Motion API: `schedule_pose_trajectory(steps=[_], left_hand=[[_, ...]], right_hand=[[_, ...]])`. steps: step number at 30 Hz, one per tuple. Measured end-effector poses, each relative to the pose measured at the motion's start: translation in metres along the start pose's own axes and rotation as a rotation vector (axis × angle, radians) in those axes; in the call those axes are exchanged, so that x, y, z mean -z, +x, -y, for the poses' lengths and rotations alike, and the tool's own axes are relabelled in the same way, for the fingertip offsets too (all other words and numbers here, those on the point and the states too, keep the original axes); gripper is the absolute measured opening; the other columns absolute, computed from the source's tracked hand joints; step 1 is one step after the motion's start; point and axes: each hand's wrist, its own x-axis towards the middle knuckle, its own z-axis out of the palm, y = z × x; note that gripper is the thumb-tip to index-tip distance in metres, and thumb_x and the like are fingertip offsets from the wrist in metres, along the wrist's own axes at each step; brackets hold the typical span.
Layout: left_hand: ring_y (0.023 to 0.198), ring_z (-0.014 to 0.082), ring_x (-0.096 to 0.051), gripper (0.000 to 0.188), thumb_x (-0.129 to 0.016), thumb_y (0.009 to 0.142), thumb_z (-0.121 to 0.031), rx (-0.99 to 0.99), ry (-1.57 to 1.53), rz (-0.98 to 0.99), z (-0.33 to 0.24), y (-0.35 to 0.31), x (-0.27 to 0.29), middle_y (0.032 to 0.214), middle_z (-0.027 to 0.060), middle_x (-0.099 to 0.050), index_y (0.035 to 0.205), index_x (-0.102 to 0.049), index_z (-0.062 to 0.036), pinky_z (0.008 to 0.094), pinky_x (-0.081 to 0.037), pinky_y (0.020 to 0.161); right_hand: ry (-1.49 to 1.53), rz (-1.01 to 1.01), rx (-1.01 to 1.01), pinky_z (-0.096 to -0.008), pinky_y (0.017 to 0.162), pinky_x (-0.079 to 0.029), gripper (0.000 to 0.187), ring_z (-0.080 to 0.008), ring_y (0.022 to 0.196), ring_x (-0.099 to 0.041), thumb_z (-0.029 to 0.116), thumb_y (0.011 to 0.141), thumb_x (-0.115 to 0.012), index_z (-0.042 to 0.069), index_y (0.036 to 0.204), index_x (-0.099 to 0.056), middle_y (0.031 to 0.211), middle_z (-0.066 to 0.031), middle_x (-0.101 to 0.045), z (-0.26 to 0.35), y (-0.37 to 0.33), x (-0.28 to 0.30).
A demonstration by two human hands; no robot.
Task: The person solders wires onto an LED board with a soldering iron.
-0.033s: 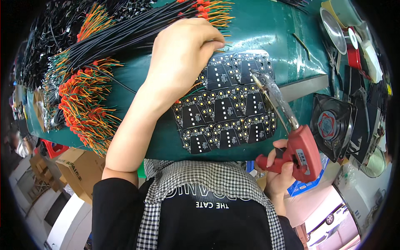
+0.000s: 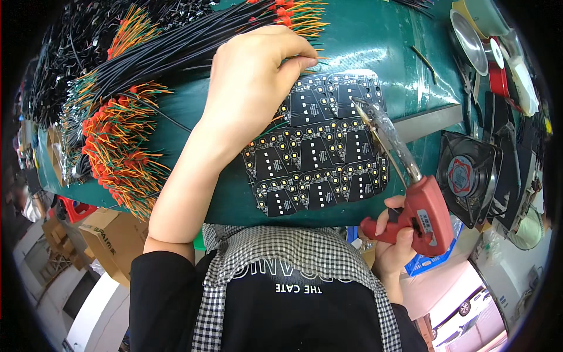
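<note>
In the head view, the person's left hand (image 2: 255, 79) is bent over the top left of a black circuit-board panel (image 2: 315, 132), thumb and fingers drawn together; I can't make out whether a wire is caught between them; short orange and green wire ends (image 2: 277, 122) poke out beneath that hand, over the board; the right hand (image 2: 394, 249) is wrapped round a red soldering gun (image 2: 431, 214), its tip over the panel's upper right, touching or not I can't tell; the panel lies flat on the green tabletop (image 2: 404, 73), beside a metal bar (image 2: 431, 122); a bundle of black wires (image 2: 170, 56) stretches behind the left hand; a square black fan (image 2: 466, 176) stands right of the gun.
</note>
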Motion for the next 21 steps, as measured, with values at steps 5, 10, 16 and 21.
schedule_pose_trajectory(steps=[5,10,16,21], left_hand=[[0.063,0.0123,-0.057,0.008,-0.064,0.082,-0.001,0.018,-0.156,0.067,-0.02,-0.012,-0.001,0.075,0.0057,-0.065,0.089,-0.065,0.0012,0.0231,-0.045,0.06],[0.064,0.0106,-0.054,0.008,-0.065,0.08,-0.002,0.124,-0.189,0.197,-0.03,-0.026,-0.01,0.076,0.0063,-0.062,0.088,-0.065,0.0002,0.0227,-0.042,0.058],[0.057,0.0107,-0.045,0.005,-0.064,0.074,-0.002,0.28,-0.139,0.259,-0.036,-0.032,-0.012,0.065,0.0042,-0.053,0.077,-0.061,0.0011,0.0258,-0.037,0.053],[0.057,0.0117,-0.046,0.006,-0.062,0.072,-0.002,0.297,-0.111,0.246,-0.038,-0.031,-0.015,0.064,0.0059,-0.051,0.075,-0.058,0.0008,0.0263,-0.038,0.053]], right_hand=[[0.02,0.01,0.002,-0.0267,0.052,-0.042,0.067,-0.0147,0.06,-0.052,0.046,0.082,-0.067,-0.004,0.121,-0.047,0.106,-0.0184,-0.06,-0.001,0.001,0.005],[0.059,0.011,-0.025,-0.0262,0.053,-0.043,0.066,-0.015,0.06,-0.052,0.043,0.082,-0.068,-0.004,0.123,-0.046,0.106,-0.019,-0.06,-0.002,-0.002,0.007],[-0.009,0.11,0.002,-0.0218,0.05,-0.042,0.066,-0.0128,0.059,-0.051,0.041,0.087,-0.061,-0.006,0.127,-0.039,0.102,-0.0186,-0.058,-0.003,-0.003,0.01],[-0.03,0.141,-0.008,-0.0233,0.052,-0.041,0.06,-0.0125,0.059,-0.051,0.041,0.086,-0.062,-0.005,0.12,-0.045,0.09,-0.0146,-0.059,-0.002,-0.003,0.007]])
